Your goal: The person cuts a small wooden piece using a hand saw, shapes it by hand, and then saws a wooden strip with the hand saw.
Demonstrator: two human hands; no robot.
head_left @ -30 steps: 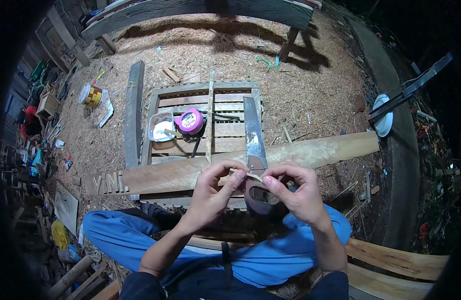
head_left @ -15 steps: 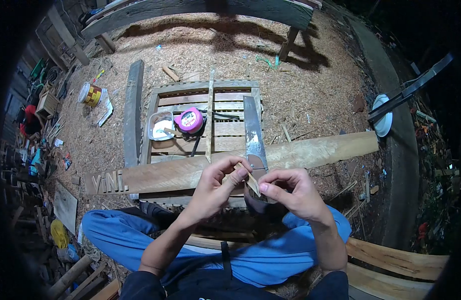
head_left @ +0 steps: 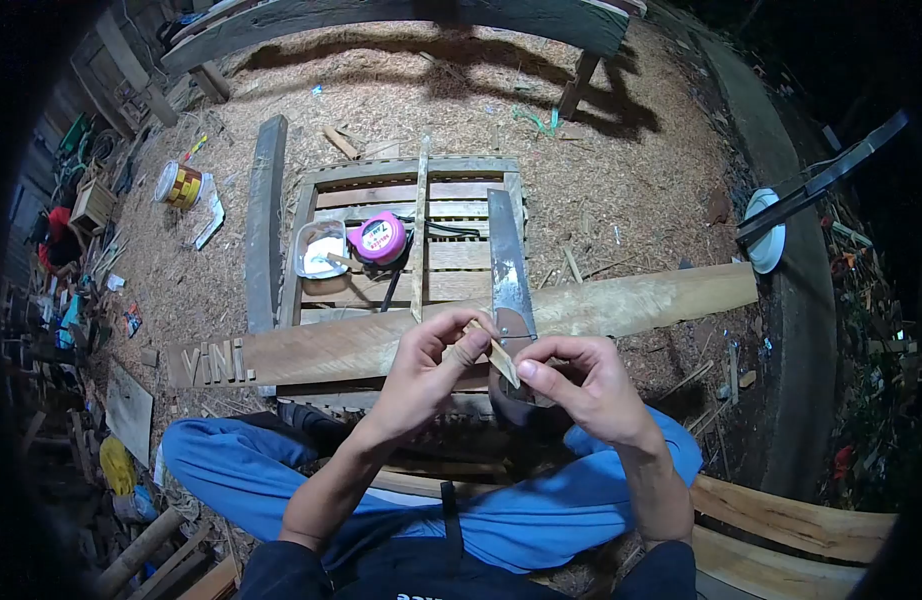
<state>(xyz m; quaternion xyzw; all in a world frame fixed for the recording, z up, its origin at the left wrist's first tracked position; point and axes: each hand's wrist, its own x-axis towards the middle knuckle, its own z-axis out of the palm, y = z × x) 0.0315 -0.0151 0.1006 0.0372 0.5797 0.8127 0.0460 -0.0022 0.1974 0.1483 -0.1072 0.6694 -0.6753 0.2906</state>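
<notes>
At the far left, small wooden strips [head_left: 218, 367] stand out on the long board [head_left: 641, 303], set as the letters "VINI" and a dot; they seem worth sparing from a sleeve or a bump, as I cannot tell whether they are fixed. Next, the plastic tub [head_left: 321, 246] with its white contents and a stick sits on the slatted stand [head_left: 456, 258], touching or just beside the pink tape measure [head_left: 379, 240]; a thin lath [head_left: 421, 205] lies to the right of both. Then comes the left hand [head_left: 431, 362], its thumb and fingers pinching the upper part of a small wood piece [head_left: 503, 366] – a sound hold, since it leaves the lower, pointed-looking end free to inspect. The piece is tilted in the air between the two hands, above the saw [head_left: 508, 258], whose handle is partly hidden beneath them. Farthest right, the right hand [head_left: 593, 388] has thumb and forefinger drawn together at that lower end – whether they grip it or merely touch it is unclear. Good handling here likely means light fingertip pressure, a steady left pinch, and turning so thin a piece gently, without bending it.
</notes>
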